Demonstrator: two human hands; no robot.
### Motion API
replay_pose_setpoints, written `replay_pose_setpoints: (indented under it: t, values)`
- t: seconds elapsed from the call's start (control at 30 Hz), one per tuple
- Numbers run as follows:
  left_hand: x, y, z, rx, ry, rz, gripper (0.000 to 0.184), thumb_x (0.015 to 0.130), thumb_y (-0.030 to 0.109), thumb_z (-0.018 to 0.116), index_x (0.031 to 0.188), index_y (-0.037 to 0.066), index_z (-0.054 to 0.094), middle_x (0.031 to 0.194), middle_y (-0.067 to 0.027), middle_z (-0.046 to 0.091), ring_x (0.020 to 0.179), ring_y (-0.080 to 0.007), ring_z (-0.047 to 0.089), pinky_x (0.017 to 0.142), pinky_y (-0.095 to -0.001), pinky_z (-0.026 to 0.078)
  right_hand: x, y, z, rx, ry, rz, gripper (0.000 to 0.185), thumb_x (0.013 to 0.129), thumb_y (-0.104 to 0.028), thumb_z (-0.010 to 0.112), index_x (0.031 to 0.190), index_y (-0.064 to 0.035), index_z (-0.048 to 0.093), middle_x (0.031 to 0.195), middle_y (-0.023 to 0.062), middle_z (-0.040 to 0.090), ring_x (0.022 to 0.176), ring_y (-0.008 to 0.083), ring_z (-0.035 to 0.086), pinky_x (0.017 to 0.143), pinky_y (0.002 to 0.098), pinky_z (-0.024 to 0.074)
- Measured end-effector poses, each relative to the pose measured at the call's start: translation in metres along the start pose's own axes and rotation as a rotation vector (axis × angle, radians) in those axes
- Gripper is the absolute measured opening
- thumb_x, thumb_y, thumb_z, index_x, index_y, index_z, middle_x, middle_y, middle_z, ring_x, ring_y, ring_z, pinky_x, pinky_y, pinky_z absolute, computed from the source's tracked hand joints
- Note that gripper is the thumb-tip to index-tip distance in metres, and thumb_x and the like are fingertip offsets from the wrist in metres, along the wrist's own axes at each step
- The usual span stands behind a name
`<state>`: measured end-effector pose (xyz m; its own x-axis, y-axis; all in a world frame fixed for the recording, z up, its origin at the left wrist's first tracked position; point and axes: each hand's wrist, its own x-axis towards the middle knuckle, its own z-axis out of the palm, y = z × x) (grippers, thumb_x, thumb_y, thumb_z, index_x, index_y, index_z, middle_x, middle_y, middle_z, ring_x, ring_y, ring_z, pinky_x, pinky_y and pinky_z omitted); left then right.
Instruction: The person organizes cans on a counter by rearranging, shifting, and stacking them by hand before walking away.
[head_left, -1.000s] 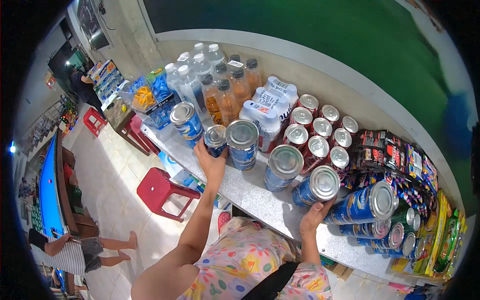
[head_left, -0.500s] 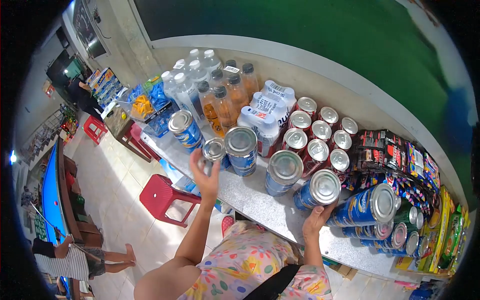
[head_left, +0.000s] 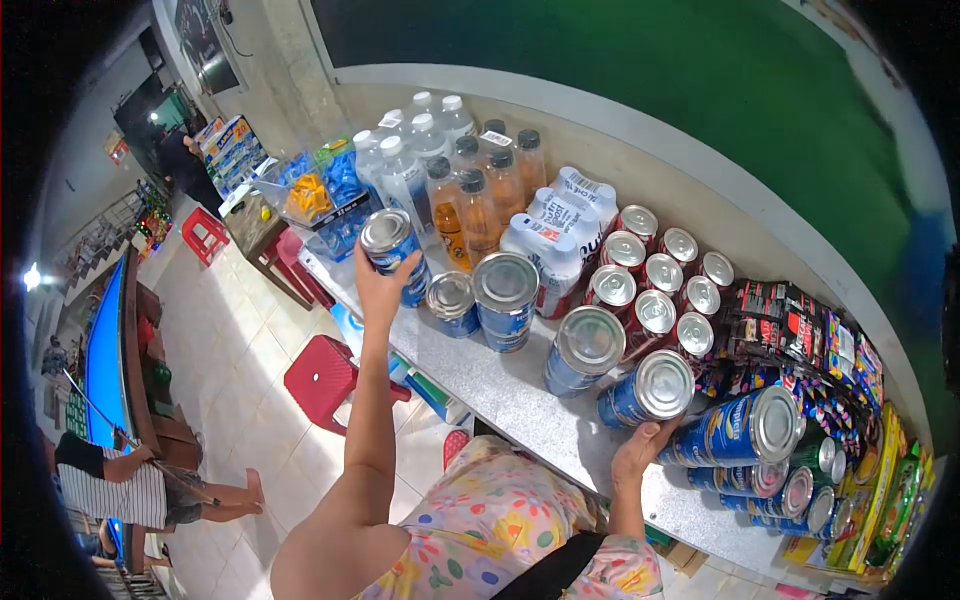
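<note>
My left hand (head_left: 378, 290) is closed round a blue can (head_left: 408, 262) with a silver lid, at the left end of the row. Beside that can stand a shorter blue can (head_left: 459, 318) and a taller blue tin (head_left: 505, 322). My right hand (head_left: 638, 455) holds the lower side of a large blue tin (head_left: 625, 400), its thumb in front and its other fingers partly hidden. Another large tin (head_left: 572, 372) stands just left of it. To the right, a big blue tin (head_left: 725, 425) leans at an angle, close to my right fingers.
Behind the tins on the speckled shelf (head_left: 470, 375) are bottled drinks (head_left: 480, 215), a shrink-wrapped white pack (head_left: 560, 225) and red soda cans (head_left: 655, 312). Sachets (head_left: 775, 320) and more cans lie right. A red stool (head_left: 320, 380) stands left; a person (head_left: 120, 490) holds a cue by a blue table.
My left hand has moved left, from open fingers by the short can to a grip on the end can. My right hand stays at the large tin. The view has shifted slightly.
</note>
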<state>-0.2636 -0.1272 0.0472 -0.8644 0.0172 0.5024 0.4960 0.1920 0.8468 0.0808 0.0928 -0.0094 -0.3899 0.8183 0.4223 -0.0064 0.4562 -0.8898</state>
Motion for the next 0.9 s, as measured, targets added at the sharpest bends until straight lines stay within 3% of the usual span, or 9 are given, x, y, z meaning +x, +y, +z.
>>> replay_pose_setpoints:
  t: [0.03, 0.17, 0.37, 0.43, 0.53, 0.63, 0.9]
  values:
    - [0.001, 0.002, 0.000, -0.032, -0.013, -0.010, 0.084, 0.068, 0.023, 0.084, 0.133, -0.003, 0.037, 0.122, -0.0162, 0.054, 0.109, -0.0237, 0.055, 0.095, -0.0343, 0.042, 0.000, 0.000, 0.001, -0.006, 0.020, 0.006, 0.092, 0.090, -0.067, 0.034, 0.143, 0.0073, 0.018, 0.143, 0.0239, 0.032, 0.131, 0.0318, 0.033, 0.110, 0.0406, 0.0202]
    - [-0.008, 0.011, -0.006, -0.218, 0.012, 0.015, 0.076, 0.068, 0.016, 0.083, 0.129, -0.002, 0.041, 0.120, -0.0134, 0.055, 0.108, -0.0211, 0.055, 0.094, -0.0332, 0.042, 0.002, -0.005, 0.002, -0.002, 0.015, 0.006, 0.093, 0.090, -0.067, 0.034, 0.144, 0.0071, 0.018, 0.143, 0.0239, 0.032, 0.131, 0.0318, 0.033, 0.109, 0.0409, 0.0206]
    - [-0.048, 0.035, 0.009, -0.302, -0.227, -0.021, 0.083, 0.063, 0.014, 0.084, 0.131, -0.001, 0.039, 0.122, -0.0119, 0.053, 0.111, -0.0210, 0.053, 0.098, -0.0343, 0.041, 0.000, -0.002, 0.002, -0.003, 0.031, 0.017, 0.093, 0.090, -0.067, 0.034, 0.143, 0.0076, 0.017, 0.143, 0.0239, 0.030, 0.132, 0.0320, 0.031, 0.110, 0.0410, 0.0196]
    - [-0.059, 0.031, 0.022, -0.355, -0.208, -0.046, 0.083, 0.064, 0.015, 0.085, 0.131, 0.000, 0.038, 0.123, -0.0120, 0.053, 0.112, -0.0213, 0.053, 0.098, -0.0351, 0.041, 0.000, 0.001, 0.002, -0.006, 0.038, 0.016, 0.093, 0.090, -0.067, 0.033, 0.143, 0.0077, 0.018, 0.144, 0.0239, 0.030, 0.133, 0.0320, 0.031, 0.110, 0.0410, 0.0191]
    - [-0.057, 0.026, 0.027, -0.366, -0.233, -0.073, 0.085, 0.064, 0.016, 0.085, 0.133, 0.001, 0.036, 0.124, -0.0123, 0.052, 0.113, -0.0216, 0.053, 0.098, -0.0357, 0.041, 0.000, -0.001, 0.001, -0.024, 0.023, 0.021, 0.093, 0.090, -0.068, 0.034, 0.143, 0.0076, 0.018, 0.143, 0.0237, 0.030, 0.133, 0.0317, 0.030, 0.110, 0.0408, 0.0184]
    - [-0.059, 0.020, 0.028, -0.348, -0.241, -0.049, 0.088, 0.065, 0.017, 0.085, 0.134, 0.001, 0.033, 0.125, -0.0126, 0.052, 0.113, -0.0219, 0.053, 0.099, -0.0362, 0.041, 0.000, -0.002, -0.003, -0.020, -0.017, 0.000, 0.086, 0.094, -0.062, 0.032, 0.145, 0.0060, 0.017, 0.149, 0.0220, 0.023, 0.138, 0.0292, 0.023, 0.112, 0.0392, 0.0149]
    - [-0.061, 0.016, 0.022, -0.273, -0.402, -0.053, 0.093, 0.065, 0.019, 0.085, 0.137, 0.001, 0.029, 0.127, -0.0151, 0.050, 0.118, -0.0239, 0.050, 0.101, -0.0367, 0.040, 0.001, 0.003, -0.002, -0.002, -0.017, -0.016, 0.084, 0.095, -0.061, 0.032, 0.145, 0.0051, 0.017, 0.150, 0.0212, 0.023, 0.138, 0.0285, 0.022, 0.113, 0.0384, 0.0134]
